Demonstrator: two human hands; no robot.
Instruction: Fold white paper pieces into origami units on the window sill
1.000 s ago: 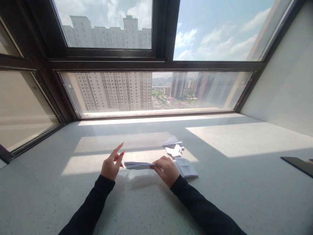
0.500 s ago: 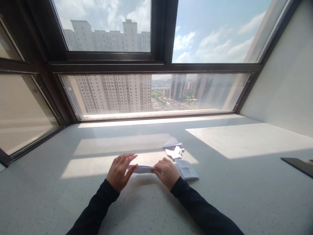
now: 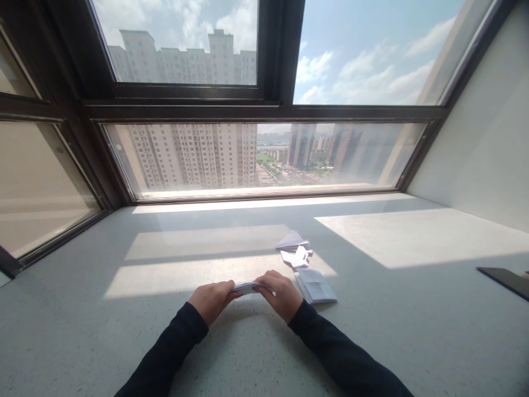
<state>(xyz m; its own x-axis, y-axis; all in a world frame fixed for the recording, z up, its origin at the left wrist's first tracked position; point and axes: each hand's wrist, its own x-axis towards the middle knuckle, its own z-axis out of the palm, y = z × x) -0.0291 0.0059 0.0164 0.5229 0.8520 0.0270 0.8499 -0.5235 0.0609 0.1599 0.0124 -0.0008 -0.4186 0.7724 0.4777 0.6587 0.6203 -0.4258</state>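
Note:
Between my two hands is a folded white paper (image 3: 246,288), seen nearly edge-on and slightly bowed. My left hand (image 3: 212,300) is closed on its left end, fingers over the top. At the other end my right hand (image 3: 280,294) pinches it between thumb and fingers. Both hands cover the paper's ends, so its full shape is hidden. Just right of my right hand, a folded white paper square (image 3: 317,286) with several layers lies on the speckled white sill.
Beyond the square lie a small folded paper piece (image 3: 298,256) and a pointed folded paper (image 3: 291,241), close together. A dark flat object (image 3: 504,282) sits at the far right. Dark-framed windows (image 3: 264,114) border the pale sill (image 3: 231,358) at the back and left.
My left hand has closed from a loose, raised-finger hold into a firm grip and shifted slightly right. The paper shows less between the hands. My right hand keeps its pinch.

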